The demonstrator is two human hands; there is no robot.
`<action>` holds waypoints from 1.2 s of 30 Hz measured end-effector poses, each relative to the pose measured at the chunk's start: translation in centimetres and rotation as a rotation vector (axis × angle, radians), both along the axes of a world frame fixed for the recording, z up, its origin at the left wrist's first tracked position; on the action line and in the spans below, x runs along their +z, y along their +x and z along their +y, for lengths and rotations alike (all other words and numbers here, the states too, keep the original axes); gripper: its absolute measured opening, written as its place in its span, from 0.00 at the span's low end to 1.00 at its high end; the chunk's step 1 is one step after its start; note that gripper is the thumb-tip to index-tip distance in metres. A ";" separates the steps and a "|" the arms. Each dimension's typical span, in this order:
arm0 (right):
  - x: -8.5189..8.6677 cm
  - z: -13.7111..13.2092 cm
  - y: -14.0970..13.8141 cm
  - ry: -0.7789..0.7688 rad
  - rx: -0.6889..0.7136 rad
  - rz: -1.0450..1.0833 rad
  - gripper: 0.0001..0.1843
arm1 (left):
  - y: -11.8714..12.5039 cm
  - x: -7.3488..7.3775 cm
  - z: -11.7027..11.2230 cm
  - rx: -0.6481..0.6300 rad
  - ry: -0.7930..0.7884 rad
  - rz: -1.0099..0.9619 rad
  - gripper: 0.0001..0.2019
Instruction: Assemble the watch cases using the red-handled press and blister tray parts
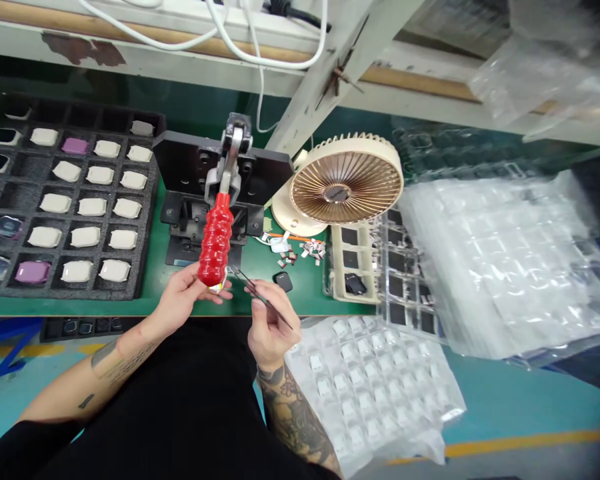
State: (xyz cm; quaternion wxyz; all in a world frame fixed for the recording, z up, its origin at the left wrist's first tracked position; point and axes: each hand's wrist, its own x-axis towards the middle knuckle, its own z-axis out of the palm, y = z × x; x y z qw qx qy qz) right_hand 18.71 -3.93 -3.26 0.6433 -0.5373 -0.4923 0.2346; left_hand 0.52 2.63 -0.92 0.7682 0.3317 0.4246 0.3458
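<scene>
My right hand (273,325) grips a pair of dark tweezers (267,303), the tips pointing up and left toward my left hand (186,293). Closed around a small piece with white and yellow on it (217,287), my left hand sits at the bench's front edge. The red ribbed handle (215,240) of a toggle clamp overlaps that piece, so most of it is hidden. Behind the handle stands the black clamp fixture (186,217). A small black square part (283,281) lies on the green bench just beyond my right hand.
At left, a dark foam tray (147,257) holds white, purple and dark watch-shaped pieces. A beige fan (347,180) stands behind small scattered parts (313,249). Clear plastic trays (505,260) are stacked at right; another bagged tray (375,387) lies below the bench edge. White cables (280,61) hang above.
</scene>
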 end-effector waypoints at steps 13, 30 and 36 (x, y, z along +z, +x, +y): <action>0.4 0.9 -0.5 0.058 0.022 -0.216 0.26 | 0.0 -1.0 -0.2 -0.021 0.101 0.044 0.27; 0.6 0.9 -1.0 0.016 0.102 -0.090 0.20 | 1.1 -0.8 -0.7 0.045 0.071 0.118 0.27; 0.4 1.4 -1.4 -0.008 0.129 -0.086 0.17 | 0.9 -1.1 -0.8 0.041 0.076 0.100 0.27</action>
